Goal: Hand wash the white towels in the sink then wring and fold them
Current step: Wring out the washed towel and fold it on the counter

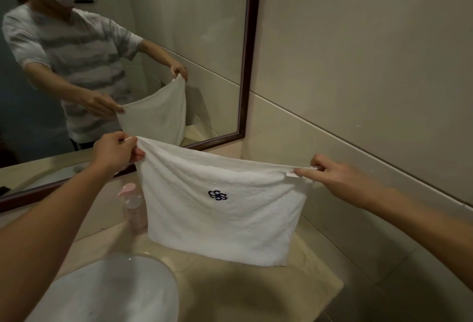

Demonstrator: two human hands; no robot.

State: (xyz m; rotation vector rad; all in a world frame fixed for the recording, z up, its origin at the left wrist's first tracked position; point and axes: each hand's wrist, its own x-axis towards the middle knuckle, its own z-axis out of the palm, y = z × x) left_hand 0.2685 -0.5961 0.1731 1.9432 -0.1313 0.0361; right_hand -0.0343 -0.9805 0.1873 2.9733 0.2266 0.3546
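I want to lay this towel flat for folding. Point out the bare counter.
Bare counter lies under the towel, between the sink and the tiled wall. The back left is crowded by the pump bottle beside the mirror.

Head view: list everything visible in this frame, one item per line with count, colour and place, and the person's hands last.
towel: one, white with a dark blue emblem, held spread above the counter, right of the sink
sink: one, white basin, lower left
counter: one, beige stone, under the towel
bottle: one, clear pinkish with a pink cap, on the counter left of the towel, partly behind it
mirror: one, dark wood frame, on the wall at upper left, reflecting the person and towel
wall tiles: several, cream, behind the counter and at right
left hand: pinches the towel's top left corner
right hand: pinches the towel's top right corner
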